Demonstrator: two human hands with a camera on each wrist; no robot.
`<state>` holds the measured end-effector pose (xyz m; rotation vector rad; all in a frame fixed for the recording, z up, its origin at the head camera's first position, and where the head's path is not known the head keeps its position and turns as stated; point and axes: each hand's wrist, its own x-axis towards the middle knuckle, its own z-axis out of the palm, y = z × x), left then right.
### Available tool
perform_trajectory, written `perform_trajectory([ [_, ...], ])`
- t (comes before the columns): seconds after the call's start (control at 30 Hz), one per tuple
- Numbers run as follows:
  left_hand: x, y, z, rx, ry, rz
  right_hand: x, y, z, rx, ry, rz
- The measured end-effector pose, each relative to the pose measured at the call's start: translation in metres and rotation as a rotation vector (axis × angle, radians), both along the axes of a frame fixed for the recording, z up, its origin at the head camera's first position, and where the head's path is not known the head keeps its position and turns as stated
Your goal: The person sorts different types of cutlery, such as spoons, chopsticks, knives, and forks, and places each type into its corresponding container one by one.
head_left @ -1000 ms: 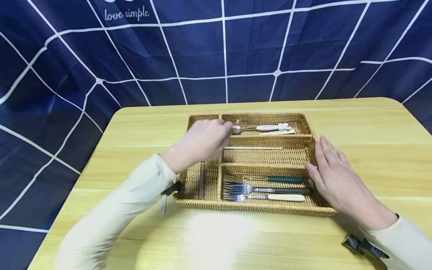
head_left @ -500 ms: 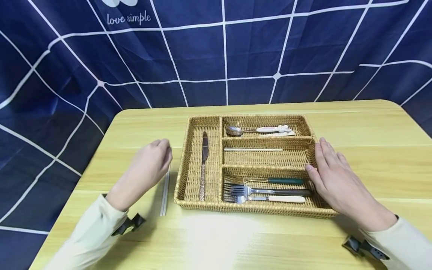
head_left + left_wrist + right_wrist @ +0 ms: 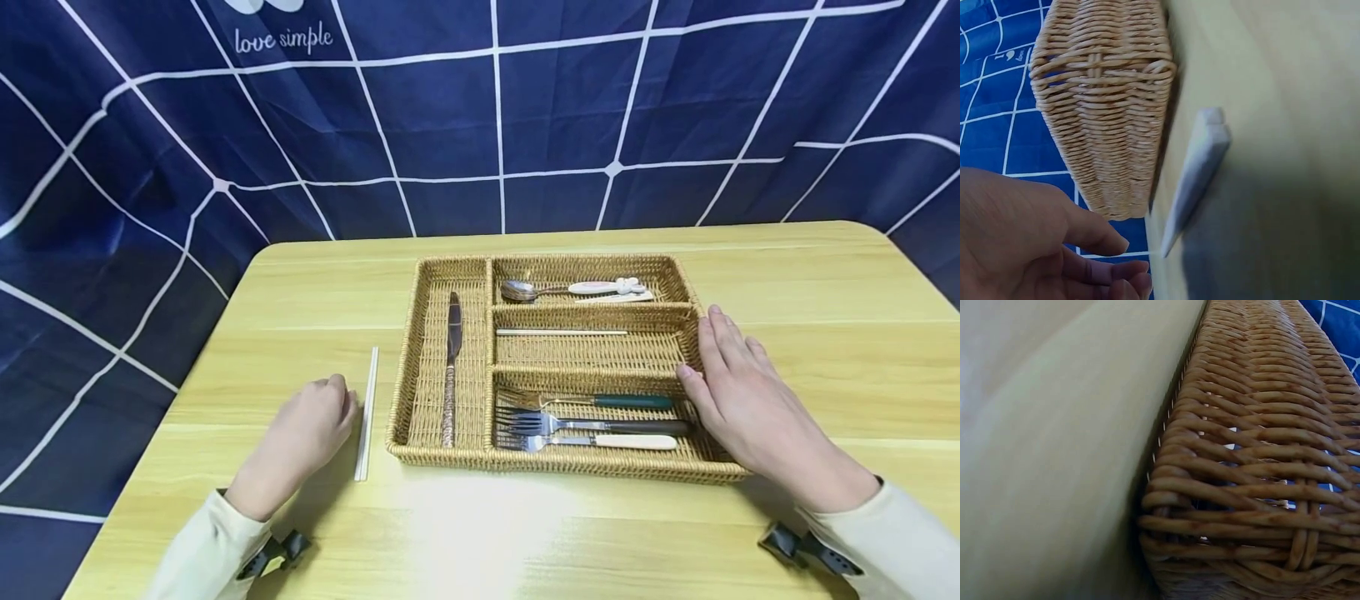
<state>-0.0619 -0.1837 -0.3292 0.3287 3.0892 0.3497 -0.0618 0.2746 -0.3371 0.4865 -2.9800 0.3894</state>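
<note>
Beside the wicker cutlery tray [image 3: 405, 379], the relaxed, empty left hand [image 3: 307, 433] nears the white chopstick [image 3: 367, 414]; a pinch comes next, while the flat right hand [image 3: 742, 400] steadies the tray.

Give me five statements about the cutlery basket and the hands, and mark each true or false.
1. The knife lies in the left compartment of the wicker basket. True.
2. The right hand rests against the basket's right side. True.
3. The left hand holds a fork. False: it holds nothing and lies on the table beside a white chopstick.
4. Three forks lie in the nearest compartment. True.
5. The spoon lies outside the basket. False: it is in the far compartment.
</note>
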Motion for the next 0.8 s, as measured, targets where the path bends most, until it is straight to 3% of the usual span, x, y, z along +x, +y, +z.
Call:
perform_trajectory([
  [0.17,0.002,0.001,-0.008,-0.015,-0.055,0.014,0.0,0.0,-0.001,-0.004,0.011,0.005],
  [0.33,0.005,0.001,-0.015,-0.004,-0.06,0.008,0.0,0.0,0.0,-0.006,0.013,0.004],
  [0.57,0.004,0.002,-0.015,-0.009,-0.097,0.044,0.0,0.0,0.001,-0.006,0.018,0.009],
  [0.8,0.003,0.002,-0.017,-0.005,-0.106,0.031,-0.001,0.0,0.001,-0.008,0.016,0.008],
])
